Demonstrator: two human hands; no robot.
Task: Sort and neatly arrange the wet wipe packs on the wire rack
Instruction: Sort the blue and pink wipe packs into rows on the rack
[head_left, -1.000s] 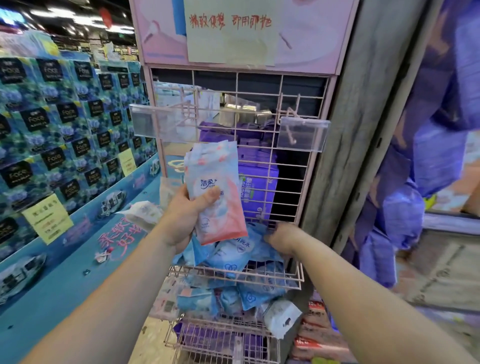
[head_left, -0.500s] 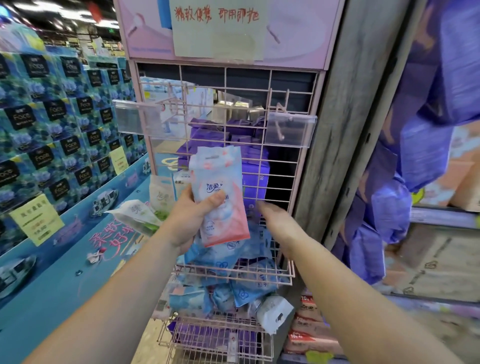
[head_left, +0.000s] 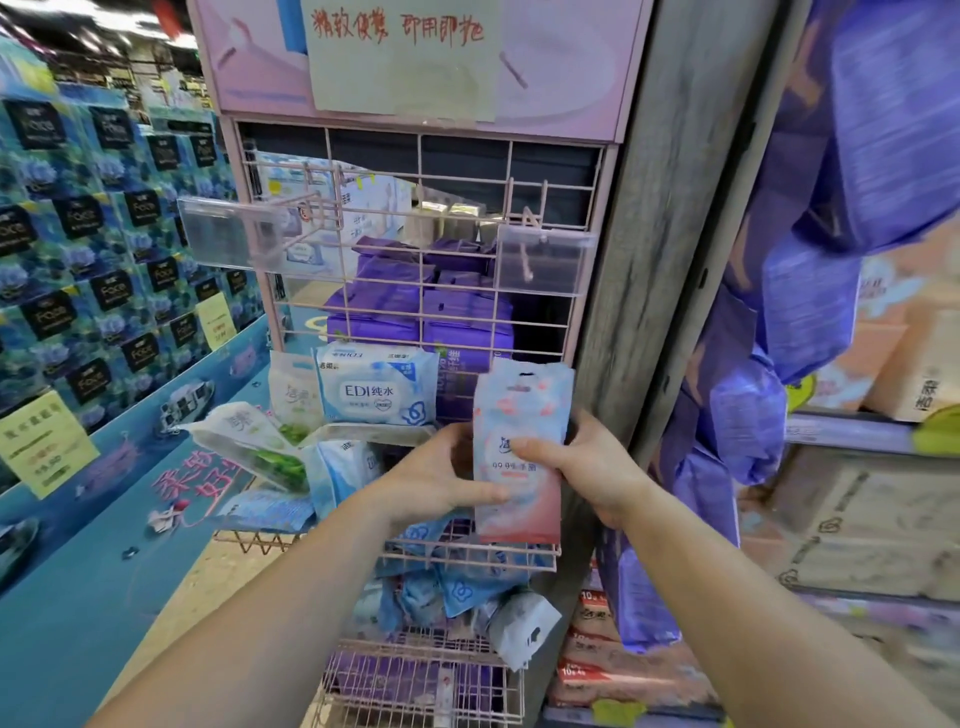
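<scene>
Pack (head_left: 519, 447) label part-hidden by fingers (head_left: 535, 451)

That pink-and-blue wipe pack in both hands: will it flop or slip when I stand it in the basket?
The pink-and-blue pack looks fairly firm: it stands upright between the left hand and right hand without sagging. Its glossy film probably slides easily. Being thin and tall, it may tip over unless it leans against the wire rack.
</scene>
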